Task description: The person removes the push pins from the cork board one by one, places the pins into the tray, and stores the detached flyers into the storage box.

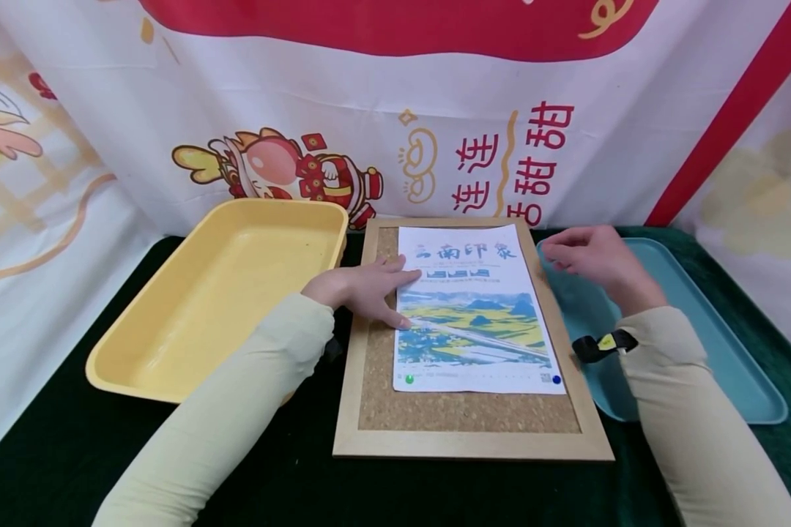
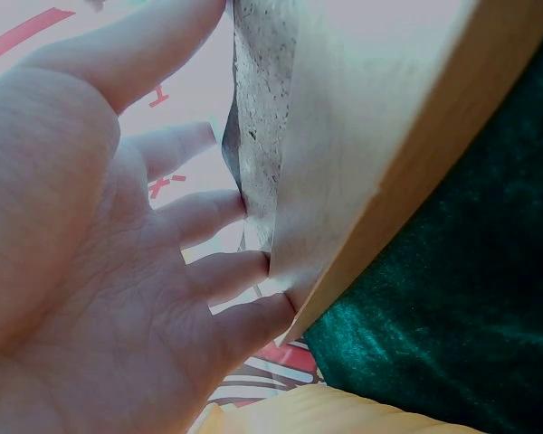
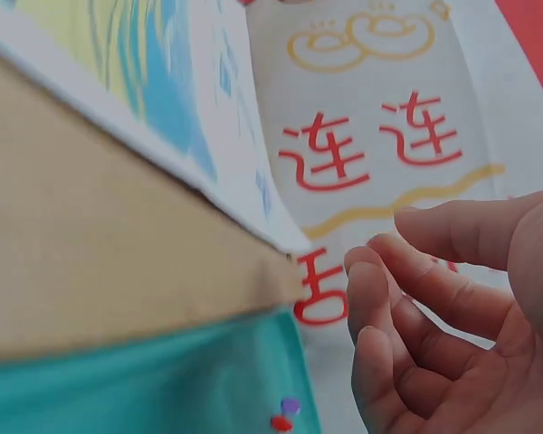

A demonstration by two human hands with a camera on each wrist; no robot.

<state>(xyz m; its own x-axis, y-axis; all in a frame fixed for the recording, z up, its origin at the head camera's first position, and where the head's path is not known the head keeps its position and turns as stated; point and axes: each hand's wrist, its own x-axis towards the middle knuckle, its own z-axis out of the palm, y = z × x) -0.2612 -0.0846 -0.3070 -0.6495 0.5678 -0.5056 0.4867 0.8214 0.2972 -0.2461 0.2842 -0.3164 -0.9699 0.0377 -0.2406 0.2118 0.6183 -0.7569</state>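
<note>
A printed poster (image 1: 471, 329) with a blue and yellow landscape lies on a wood-framed cork board (image 1: 474, 413). A green pin (image 1: 409, 379) is at its lower left corner, a blue pin (image 1: 556, 380) at its lower right. My left hand (image 1: 376, 289) rests with spread fingers on the poster's left edge and the board's frame. Over the far left corner of the blue tray (image 1: 685, 293) hovers my right hand (image 1: 600, 263), fingers bent and thumb close to the index finger. I cannot tell whether a small thing sits between those fingertips. Purple (image 3: 290, 406) and red pins (image 3: 281, 423) lie in the tray.
Left of the board stands a yellow bin (image 1: 237, 293), partly behind my left forearm. Dark green cloth (image 1: 290, 476) covers the table. A white printed curtain (image 1: 343, 95) with red lettering hangs close behind the board. A black strap (image 1: 603, 345) is on my right wrist.
</note>
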